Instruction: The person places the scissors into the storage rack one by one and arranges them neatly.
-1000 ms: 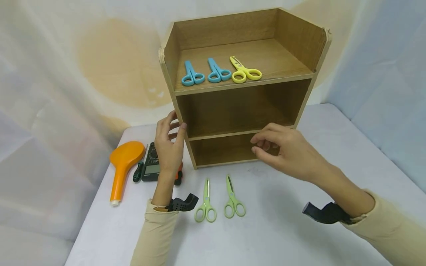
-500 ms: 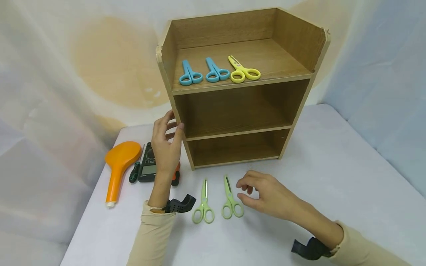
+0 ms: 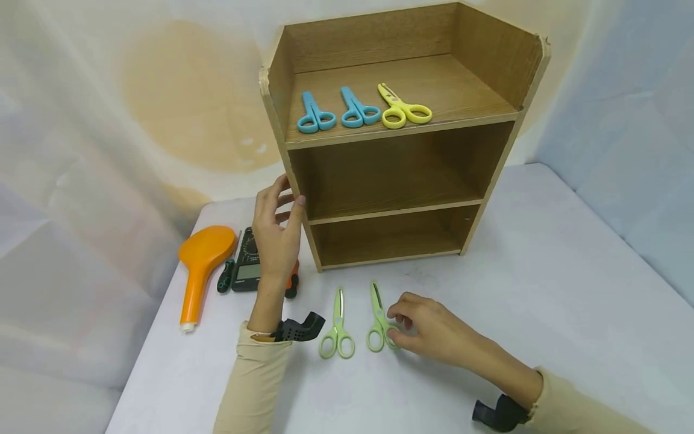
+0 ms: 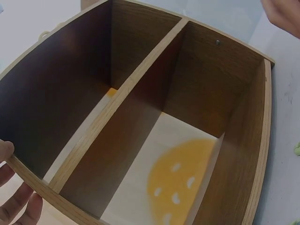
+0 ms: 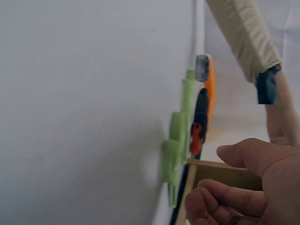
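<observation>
My left hand (image 3: 278, 241) holds the left side panel of a wooden shelf unit (image 3: 396, 212). In the left wrist view its thumb (image 4: 5, 150) lies at the panel's front edge, with the other fingers around the outside. Two pairs of green scissors lie on the table before the shelf. My right hand (image 3: 434, 331), fingers loosely curled, is at the handles of the right green scissors (image 3: 378, 313), overlapping one loop. The right wrist view shows a gap between its thumb and fingers, with nothing held. The left green scissors (image 3: 338, 328) lie a little farther left.
On the shelf's top board sit blue scissors (image 3: 316, 114), a second blue pair (image 3: 358, 111) and yellow scissors (image 3: 401, 110). Left of my left arm lie an orange paddle-shaped thing (image 3: 208, 247), a green-black screwdriver (image 3: 226, 275) and a multimeter (image 3: 248, 268). An orange-black object (image 3: 293, 283) is partly hidden.
My right hand has come down from in front of the shelf's lower compartment to the right green scissors. The left hand stays at the shelf's side.
</observation>
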### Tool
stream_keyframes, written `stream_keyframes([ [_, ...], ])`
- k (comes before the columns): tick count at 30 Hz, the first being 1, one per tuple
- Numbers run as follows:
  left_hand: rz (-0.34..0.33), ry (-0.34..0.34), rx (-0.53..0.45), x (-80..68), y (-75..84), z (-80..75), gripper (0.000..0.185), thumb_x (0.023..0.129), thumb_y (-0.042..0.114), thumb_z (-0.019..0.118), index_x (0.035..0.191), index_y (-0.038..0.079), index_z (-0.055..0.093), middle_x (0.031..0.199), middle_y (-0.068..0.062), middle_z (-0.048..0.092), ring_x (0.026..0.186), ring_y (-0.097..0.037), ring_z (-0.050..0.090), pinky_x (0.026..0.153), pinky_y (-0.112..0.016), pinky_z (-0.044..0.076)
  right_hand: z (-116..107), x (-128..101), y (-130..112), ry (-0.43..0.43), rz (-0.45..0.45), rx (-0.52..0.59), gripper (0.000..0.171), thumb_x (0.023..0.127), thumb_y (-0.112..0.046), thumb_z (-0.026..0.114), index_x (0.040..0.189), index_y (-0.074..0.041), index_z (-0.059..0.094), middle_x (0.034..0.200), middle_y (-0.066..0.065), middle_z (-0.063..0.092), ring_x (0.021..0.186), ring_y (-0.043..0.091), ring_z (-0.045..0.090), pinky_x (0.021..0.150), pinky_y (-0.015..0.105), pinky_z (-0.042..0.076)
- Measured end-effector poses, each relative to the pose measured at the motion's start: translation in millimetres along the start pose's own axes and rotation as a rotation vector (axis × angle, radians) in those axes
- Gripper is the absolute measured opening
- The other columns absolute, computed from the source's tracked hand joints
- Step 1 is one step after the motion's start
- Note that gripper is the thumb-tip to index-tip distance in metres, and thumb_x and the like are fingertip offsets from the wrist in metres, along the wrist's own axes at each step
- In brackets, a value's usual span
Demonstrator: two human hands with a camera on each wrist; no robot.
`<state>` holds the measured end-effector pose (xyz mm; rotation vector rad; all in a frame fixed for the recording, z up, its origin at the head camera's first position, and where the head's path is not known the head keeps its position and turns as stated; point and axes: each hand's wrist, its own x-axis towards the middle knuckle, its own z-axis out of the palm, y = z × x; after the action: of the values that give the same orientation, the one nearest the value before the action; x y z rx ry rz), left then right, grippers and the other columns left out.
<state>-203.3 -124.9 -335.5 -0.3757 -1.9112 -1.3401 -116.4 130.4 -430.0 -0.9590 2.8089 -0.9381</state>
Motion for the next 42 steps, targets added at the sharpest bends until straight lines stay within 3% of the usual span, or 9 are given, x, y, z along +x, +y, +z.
stream_keyframes([
  [5,-0.027,-0.009,0.016,-0.7,7.1,-1.7,0.043,0.097,0.002,0.062,0.139,-0.004,0.054,0.127,-0.023,0.055,0.110,-0.036,0.061,0.085,-0.049,0.053,10,2,5,-0.017,0.028,-0.061,0.030,0.084,-0.026,0.081,0.104,-0.005,0.072,0.087,-0.008,0.054,0.074,0.005,0.050,0.063,0.021,0.048],
  [14,-0.005,-0.009,-0.006,0.8,5.0,-0.3,0.043,0.097,0.002,0.063,0.138,-0.005,0.054,0.125,-0.024,0.055,0.109,-0.036,0.062,0.084,-0.051,0.053,20,4,12,0.019,-0.036,-0.207,0.037,0.076,-0.038,0.086,0.096,-0.009,0.074,0.083,-0.008,0.054,0.069,0.004,0.044,0.061,0.022,0.045],
  [23,-0.006,-0.005,-0.004,1.5,5.9,0.4,0.043,0.097,0.003,0.063,0.139,-0.005,0.054,0.125,-0.024,0.055,0.109,-0.036,0.062,0.085,-0.051,0.053,25,3,13,0.094,-0.083,-0.286,0.033,0.076,-0.033,0.083,0.091,-0.005,0.075,0.079,-0.006,0.055,0.065,0.005,0.043,0.062,0.024,0.047],
  [30,-0.013,-0.011,-0.008,-2.0,7.1,-0.1,0.044,0.097,0.002,0.063,0.139,-0.006,0.053,0.125,-0.024,0.055,0.109,-0.036,0.062,0.084,-0.052,0.053,28,-3,16,0.125,-0.046,-0.191,0.028,0.074,-0.027,0.082,0.088,-0.005,0.074,0.078,-0.005,0.057,0.062,0.002,0.042,0.054,0.018,0.042],
  [36,-0.005,-0.011,-0.013,-2.3,6.9,0.4,0.044,0.097,0.002,0.063,0.139,-0.006,0.053,0.125,-0.025,0.055,0.108,-0.037,0.062,0.084,-0.052,0.054,21,-8,14,0.159,-0.043,-0.074,0.019,0.073,-0.021,0.082,0.083,-0.008,0.072,0.076,-0.008,0.056,0.065,0.001,0.047,0.055,0.017,0.045],
  [42,0.006,0.000,-0.003,-2.2,6.1,0.3,0.044,0.097,0.001,0.063,0.139,-0.006,0.053,0.126,-0.025,0.055,0.108,-0.036,0.062,0.084,-0.051,0.054,10,-11,12,0.191,-0.063,-0.034,0.015,0.070,-0.019,0.080,0.080,-0.012,0.070,0.075,-0.008,0.057,0.064,0.002,0.050,0.055,0.017,0.046],
])
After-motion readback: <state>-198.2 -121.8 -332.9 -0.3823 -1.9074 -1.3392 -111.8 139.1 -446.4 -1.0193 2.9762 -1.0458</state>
